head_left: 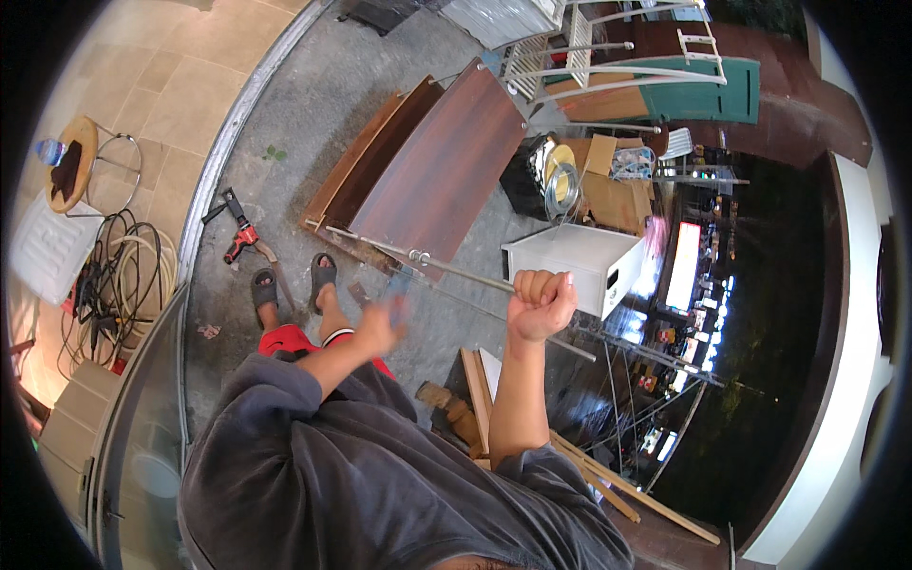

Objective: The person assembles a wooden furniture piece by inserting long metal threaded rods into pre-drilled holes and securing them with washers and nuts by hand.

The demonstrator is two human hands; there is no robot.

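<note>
My right hand [541, 306] is closed in a fist around a grey metal rod [465, 273]. The rod runs left to a brown wood-look panel unit [442, 157] lying on the concrete floor, with a small metal fitting [418, 256] along it. Below, a second, thinner rod [573, 349] passes behind my right wrist. My left hand [380, 328] is raised over my knees, to the left of the right hand. Motion blurs its fingers, and I cannot make out whether the bluish-red smear by them is something held.
A red and black power drill [242, 242] lies left of my sandals. Beyond the rod stand a white box [575, 261], a black bin [532, 180] with a wire coil, and a cardboard box [613, 195]. Wooden strips [608, 480] lie at right; cables [114, 285] heap at far left.
</note>
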